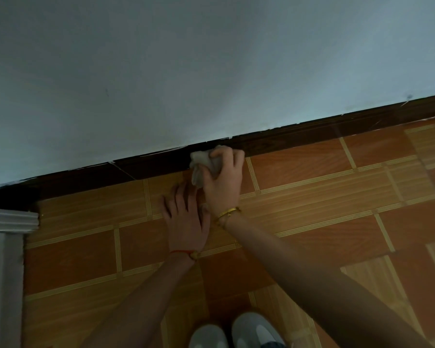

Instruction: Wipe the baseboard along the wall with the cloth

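A dark brown baseboard point(299, 136) runs along the foot of the pale wall, rising from lower left to upper right. My right hand point(224, 179) grips a bunched white cloth point(202, 163) and holds it against the baseboard near the middle of the view. A gold bracelet sits on that wrist. My left hand point(186, 219) lies flat on the floor tiles just below and left of the cloth, fingers straight and spread. A red string is tied around its wrist.
The floor point(312, 187) is orange-brown tile with pale striped borders. A white moulded door frame point(8, 222) stands at the left edge, where the baseboard ends. My two grey shoes point(234, 332) show at the bottom centre.
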`<state>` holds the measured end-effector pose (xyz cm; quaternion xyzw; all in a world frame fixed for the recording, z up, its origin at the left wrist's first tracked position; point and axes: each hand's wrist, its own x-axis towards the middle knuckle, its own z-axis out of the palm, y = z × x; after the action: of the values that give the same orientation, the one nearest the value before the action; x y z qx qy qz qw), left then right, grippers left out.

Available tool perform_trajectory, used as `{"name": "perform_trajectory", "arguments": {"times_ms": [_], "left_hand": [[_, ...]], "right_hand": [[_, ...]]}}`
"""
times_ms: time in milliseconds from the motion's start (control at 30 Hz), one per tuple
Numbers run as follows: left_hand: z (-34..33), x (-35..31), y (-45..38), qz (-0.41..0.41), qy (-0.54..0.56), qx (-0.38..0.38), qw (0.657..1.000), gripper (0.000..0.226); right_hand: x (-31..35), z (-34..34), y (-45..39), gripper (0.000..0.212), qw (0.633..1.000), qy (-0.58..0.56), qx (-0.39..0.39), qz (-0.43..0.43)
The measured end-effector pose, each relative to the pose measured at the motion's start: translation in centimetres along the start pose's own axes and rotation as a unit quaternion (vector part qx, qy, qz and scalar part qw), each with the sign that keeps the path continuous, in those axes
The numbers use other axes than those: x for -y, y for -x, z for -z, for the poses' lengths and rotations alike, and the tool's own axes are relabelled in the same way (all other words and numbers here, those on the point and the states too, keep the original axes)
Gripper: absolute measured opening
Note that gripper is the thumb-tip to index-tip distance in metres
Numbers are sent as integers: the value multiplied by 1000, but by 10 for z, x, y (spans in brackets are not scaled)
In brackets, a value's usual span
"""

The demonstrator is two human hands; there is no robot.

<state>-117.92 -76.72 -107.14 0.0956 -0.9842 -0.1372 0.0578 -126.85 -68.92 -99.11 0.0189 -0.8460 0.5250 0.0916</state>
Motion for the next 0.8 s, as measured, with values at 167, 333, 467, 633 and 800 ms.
{"name": "perform_trajectory", "arguments": {"times_ms": [167, 333, 467, 633, 800], "left_hand": [[2, -2, 0, 4, 19, -15, 1000, 53], [3, -4, 0, 12, 20, -10, 1000, 52], [2, -4, 0, 11, 13, -11, 1000, 52], [0, -2, 1, 1, 9, -24, 1000, 52], [1, -2, 0, 8, 28, -20, 999, 52]], "right_hand": [[-25, 54, -39, 29, 978, 28, -191, -75], [-40, 76, -55, 29, 974, 55, -210, -60], [-21, 35, -23, 31, 994, 61, -96, 8], [-12, 11, -7, 29, 995, 39, 9, 93], [-30, 57, -40, 28, 985, 42, -166, -10]]}}
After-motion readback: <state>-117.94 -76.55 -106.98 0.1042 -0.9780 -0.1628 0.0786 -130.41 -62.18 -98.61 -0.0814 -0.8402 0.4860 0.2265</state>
